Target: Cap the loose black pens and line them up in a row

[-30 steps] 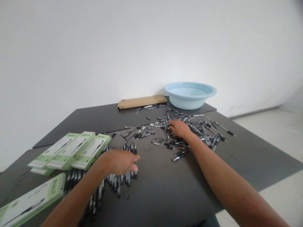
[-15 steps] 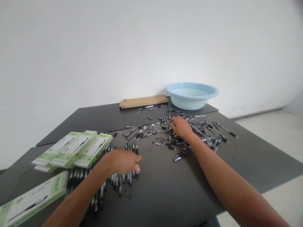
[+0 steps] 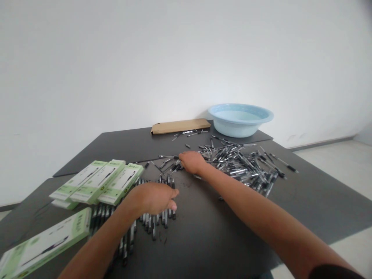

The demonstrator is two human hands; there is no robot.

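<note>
My left hand (image 3: 157,198) lies palm down across a row of black pens (image 3: 154,228) set side by side near the table's front. Its thumb and index finger point right and stand apart; the other fingers are hidden. My right hand (image 3: 192,162) reaches to the left edge of a loose heap of clear-barrelled pens (image 3: 244,166). Its fingers curl downward among the pens, and what they hold, if anything, is hidden. A pen with a black grip (image 3: 169,157) lies just left of its fingertips.
Several green-and-white pen boxes (image 3: 120,183) overlap at the left, and another box (image 3: 48,242) lies nearer. A flat brown carton (image 3: 180,126) and a light blue basin (image 3: 240,126) stand by the wall. The dark table (image 3: 203,236) ends at the right.
My right hand has moved left from the middle of the heap to its left edge. My left hand stays over the row of pens. The view has shifted slightly.
</note>
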